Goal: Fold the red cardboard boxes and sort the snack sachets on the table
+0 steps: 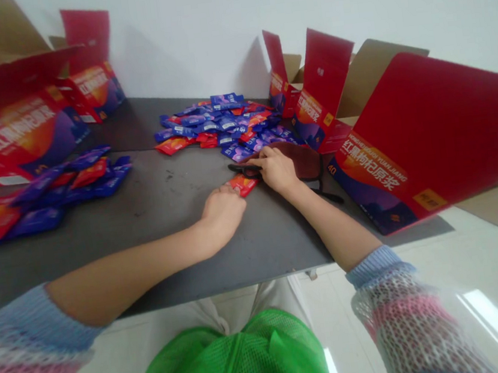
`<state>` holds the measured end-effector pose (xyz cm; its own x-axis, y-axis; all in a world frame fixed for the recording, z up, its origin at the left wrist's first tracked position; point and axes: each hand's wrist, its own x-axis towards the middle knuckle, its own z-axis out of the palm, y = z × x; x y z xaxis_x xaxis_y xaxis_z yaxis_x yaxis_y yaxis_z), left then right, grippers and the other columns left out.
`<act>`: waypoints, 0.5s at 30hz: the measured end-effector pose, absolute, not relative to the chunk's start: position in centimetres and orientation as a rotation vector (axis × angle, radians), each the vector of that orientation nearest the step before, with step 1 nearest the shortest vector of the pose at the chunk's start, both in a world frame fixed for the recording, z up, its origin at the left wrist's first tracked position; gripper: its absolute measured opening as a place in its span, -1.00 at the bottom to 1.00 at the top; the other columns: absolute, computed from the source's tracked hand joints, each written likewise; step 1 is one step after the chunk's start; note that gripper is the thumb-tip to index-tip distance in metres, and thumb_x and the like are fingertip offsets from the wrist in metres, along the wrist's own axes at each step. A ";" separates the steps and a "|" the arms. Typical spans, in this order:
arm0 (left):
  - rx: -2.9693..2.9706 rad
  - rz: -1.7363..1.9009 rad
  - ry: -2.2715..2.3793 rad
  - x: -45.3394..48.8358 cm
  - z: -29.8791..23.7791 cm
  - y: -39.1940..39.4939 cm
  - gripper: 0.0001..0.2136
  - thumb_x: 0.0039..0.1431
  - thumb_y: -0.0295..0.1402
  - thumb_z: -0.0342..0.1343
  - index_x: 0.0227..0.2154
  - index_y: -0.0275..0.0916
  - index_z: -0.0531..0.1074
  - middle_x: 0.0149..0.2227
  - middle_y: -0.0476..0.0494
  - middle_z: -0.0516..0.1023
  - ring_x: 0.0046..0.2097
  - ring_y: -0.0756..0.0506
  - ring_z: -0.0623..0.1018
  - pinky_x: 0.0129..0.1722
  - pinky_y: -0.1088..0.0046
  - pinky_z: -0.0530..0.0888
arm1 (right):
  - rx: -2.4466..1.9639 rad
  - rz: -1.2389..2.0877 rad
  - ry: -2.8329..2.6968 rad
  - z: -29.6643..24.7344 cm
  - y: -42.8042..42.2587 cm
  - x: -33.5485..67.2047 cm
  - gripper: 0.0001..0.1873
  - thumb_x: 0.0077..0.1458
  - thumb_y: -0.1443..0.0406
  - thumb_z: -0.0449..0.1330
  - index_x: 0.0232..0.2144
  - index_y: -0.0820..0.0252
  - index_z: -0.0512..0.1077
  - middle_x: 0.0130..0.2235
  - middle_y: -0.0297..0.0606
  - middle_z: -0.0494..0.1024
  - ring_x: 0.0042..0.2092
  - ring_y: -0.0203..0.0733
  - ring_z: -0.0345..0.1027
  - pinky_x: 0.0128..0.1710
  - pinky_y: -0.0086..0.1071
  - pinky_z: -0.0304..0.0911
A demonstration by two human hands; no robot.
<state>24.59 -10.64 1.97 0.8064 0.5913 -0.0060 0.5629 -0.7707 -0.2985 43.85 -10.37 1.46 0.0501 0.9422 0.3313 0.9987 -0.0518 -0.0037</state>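
Note:
A red sachet (245, 184) lies on the grey table, its near end under the curled fingers of my left hand (224, 209). Just to the right, my right hand (278, 169) has its fingers bent round a black strap-like piece (246, 170) at the sachet's far end. That piece seems to belong to a dark brown cloth item (302, 159) with black edging, partly hidden by my right hand and wrist. Behind both hands is a heap of blue and red sachets (223, 122).
More sachets (50, 190) lie in a pile at the left. Open red cartons (24, 132) stand at the back left. Other open red cartons (317, 99) line the right side, and a large carton flap (408, 155) reaches past the table's right edge.

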 end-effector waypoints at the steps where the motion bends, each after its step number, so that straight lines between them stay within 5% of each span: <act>1: -2.703 0.145 -0.888 24.6 1.9 -10.7 -0.64 0.22 -0.67 -0.10 -0.07 -0.49 0.56 0.01 -0.57 0.55 -0.05 -0.27 0.57 -0.23 0.32 0.44 | -2.122 -0.357 -1.963 1.6 -10.5 44.1 -0.57 0.31 0.31 -0.02 0.06 -0.17 0.52 -0.06 -0.14 0.48 -0.08 -0.05 0.27 -0.36 -0.34 0.15; 15: -2.758 0.076 -0.894 24.6 1.9 -10.6 -0.68 0.22 -0.65 -0.06 -0.17 -0.44 0.61 -0.07 -0.53 0.58 -0.07 -0.27 0.56 -0.26 0.33 0.40 | -2.026 -0.474 -1.815 0.5 -11.0 46.8 -0.58 0.24 0.29 0.06 0.09 0.00 0.51 -0.03 -0.16 0.53 -0.03 -0.08 0.35 -0.26 -0.31 0.23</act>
<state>24.58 -10.61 1.87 0.8113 0.5841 0.0243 0.5715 -0.7838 -0.2430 46.82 -11.02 0.51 0.1098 0.8665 0.4869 0.9940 -0.0951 -0.0548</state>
